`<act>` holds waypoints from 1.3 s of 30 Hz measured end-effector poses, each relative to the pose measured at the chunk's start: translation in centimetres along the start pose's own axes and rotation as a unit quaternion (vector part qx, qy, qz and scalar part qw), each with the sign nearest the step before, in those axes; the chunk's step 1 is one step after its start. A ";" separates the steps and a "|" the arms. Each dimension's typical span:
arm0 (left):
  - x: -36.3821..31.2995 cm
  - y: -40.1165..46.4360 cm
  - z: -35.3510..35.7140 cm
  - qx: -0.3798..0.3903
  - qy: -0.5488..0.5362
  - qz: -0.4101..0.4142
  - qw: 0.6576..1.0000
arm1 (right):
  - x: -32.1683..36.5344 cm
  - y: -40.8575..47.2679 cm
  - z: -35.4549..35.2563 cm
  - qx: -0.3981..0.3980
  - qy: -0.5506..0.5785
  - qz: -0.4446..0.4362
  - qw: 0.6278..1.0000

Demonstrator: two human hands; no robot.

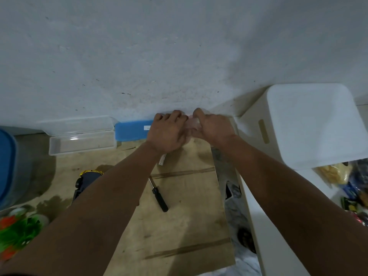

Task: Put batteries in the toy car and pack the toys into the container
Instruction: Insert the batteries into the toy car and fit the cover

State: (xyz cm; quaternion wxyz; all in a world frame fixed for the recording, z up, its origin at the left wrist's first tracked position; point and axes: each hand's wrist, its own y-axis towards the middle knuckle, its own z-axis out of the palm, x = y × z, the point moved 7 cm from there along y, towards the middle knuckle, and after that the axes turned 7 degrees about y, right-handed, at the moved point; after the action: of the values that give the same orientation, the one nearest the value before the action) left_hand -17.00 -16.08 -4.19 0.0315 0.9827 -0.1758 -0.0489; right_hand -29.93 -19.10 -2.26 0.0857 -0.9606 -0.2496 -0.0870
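Both hands — left hand (167, 134), right hand (214, 127) — pinch a clear wrapper (193, 124) by the wall (159, 56).

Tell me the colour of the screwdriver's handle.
Black, on the screwdriver lying on the cardboard; head view.

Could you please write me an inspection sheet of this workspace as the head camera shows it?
Surface: a cardboard sheet lies flat on a stained floor.
Job's things: a dark toy car with yellow trim lies partly under the left forearm; a clear container sits open by the wall; a black-handled screwdriver lies on the cardboard.
Clutter: a green and orange toy at the near left; mixed items at the far right, blurred.
Grippers: left hand and right hand close together on a small clear item, too hidden to name.
Cables: nothing seen.
Surroundings: a white stool at right; a blue lid leans at the wall.
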 end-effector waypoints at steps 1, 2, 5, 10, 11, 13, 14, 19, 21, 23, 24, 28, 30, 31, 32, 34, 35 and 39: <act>0.2 -0.1 -0.4 -0.016 -0.014 -0.009 1.000 | -0.3 -0.1 -0.4 -0.026 0.015 0.014 0.999; 0.3 -0.1 -0.9 -0.028 -0.029 -0.020 0.999 | -0.6 -0.2 -0.6 -0.050 0.029 0.027 0.998; 0.8 0.5 -1.5 -0.033 -0.062 -0.045 0.997 | -0.5 -0.9 -1.2 -0.100 0.065 0.019 0.993; 1.3 0.9 -1.8 -0.027 -0.093 -0.069 0.993 | 0.7 -1.0 2.0 0.018 0.054 -0.045 0.997; 1.3 0.9 -1.9 -0.037 -0.097 -0.075 0.992 | 0.9 -0.7 2.7 0.036 0.048 -0.051 0.997; 1.2 1.0 -2.0 -0.038 -0.098 -0.083 0.991 | 1.3 0.2 4.0 0.050 0.039 -0.067 0.996; 1.2 1.1 -1.9 -0.037 -0.098 -0.087 0.991 | 1.5 0.6 4.5 0.055 0.021 -0.075 0.995; 1.0 0.9 -2.1 -0.053 -0.106 -0.088 0.989 | 2.3 1.5 5.8 0.032 -0.023 -0.114 0.993; 1.1 0.8 -2.3 -0.060 -0.108 -0.092 0.988 | 2.5 1.0 5.5 0.010 -0.007 -0.124 0.992; 1.2 0.7 -2.2 -0.062 -0.120 -0.087 0.987 | 2.4 -0.1 4.7 -0.029 0.026 -0.125 0.991; 1.3 0.7 -2.1 -0.057 -0.125 -0.087 0.987 | 2.1 -0.8 4.1 -0.062 0.044 -0.120 0.990; 1.4 0.7 -1.5 -0.027 -0.126 -0.098 0.987 | -0.3 -3.9 2.3 -0.185 0.104 -0.033 0.977; 1.4 0.7 -1.3 -0.026 -0.121 -0.100 0.987 | -1.2 -5.4 2.8 -0.180 0.150 0.034 0.972; 1.3 0.7 -1.2 -0.029 -0.115 -0.099 0.988 | -1.3 -6.0 3.3 -0.168 0.176 0.072 0.967; 1.3 0.7 -1.2 -0.032 -0.108 -0.100 0.989 | -1.5 -6.6 4.0 -0.145 0.195 0.117 0.963; 1.3 0.6 -1.2 -0.041 -0.100 -0.103 0.989 | -1.9 -7.6 6.0 -0.086 0.217 0.215 0.949; 1.3 0.6 -1.2 -0.043 -0.099 -0.103 0.989 | -1.9 -8.0 6.9 -0.057 0.225 0.250 0.940; 1.2 0.7 -1.2 -0.031 -0.106 -0.106 0.988 | -1.7 -8.6 8.0 -0.039 0.245 0.265 0.932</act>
State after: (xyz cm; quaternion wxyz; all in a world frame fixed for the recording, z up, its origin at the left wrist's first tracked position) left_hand -16.00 -17.10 -3.01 0.0380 0.9836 -0.0712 -0.1613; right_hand -34.62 -10.84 -9.30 0.1267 -0.9434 0.0464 -0.3030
